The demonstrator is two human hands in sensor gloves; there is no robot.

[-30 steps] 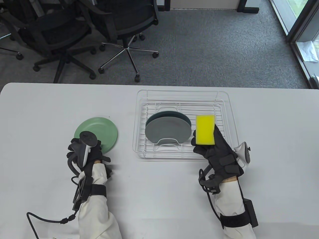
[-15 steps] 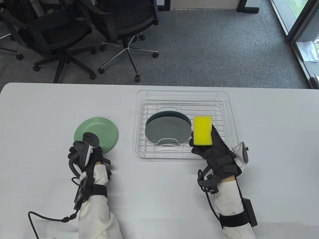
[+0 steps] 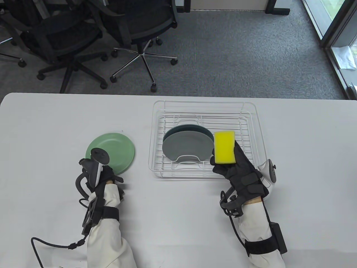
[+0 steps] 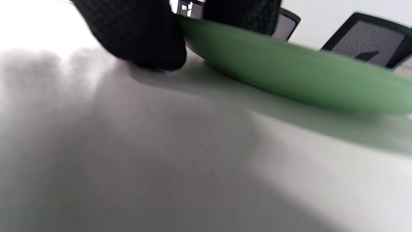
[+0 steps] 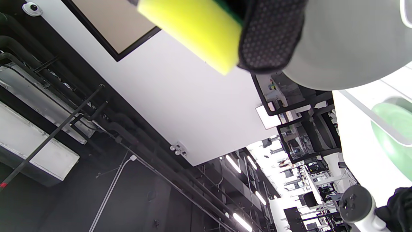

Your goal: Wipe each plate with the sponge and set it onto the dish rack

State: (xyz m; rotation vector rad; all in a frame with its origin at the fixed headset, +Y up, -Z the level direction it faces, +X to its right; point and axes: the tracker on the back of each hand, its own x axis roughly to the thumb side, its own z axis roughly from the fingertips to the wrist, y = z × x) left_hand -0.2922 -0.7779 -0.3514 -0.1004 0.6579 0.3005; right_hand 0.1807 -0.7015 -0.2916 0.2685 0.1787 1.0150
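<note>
Now, my left hand [image 3: 101, 174] pinching the green plate [image 3: 111, 150] by its near rim on the table, I should tilt it toward the yellow sponge [image 3: 224, 147] gripped in my right hand [image 3: 239, 170].

My left hand [image 3: 104, 174] sits in the lower left of the table view, knuckles up under the tracker, the white sleeve running down to the bottom edge. In the left wrist view my fingertips [image 4: 141, 38] press down at the top left; I seem to be pinching something, though it is blurred. My right hand [image 3: 237, 167], lower right, stands palm up with fingers curled in a grip.
</note>
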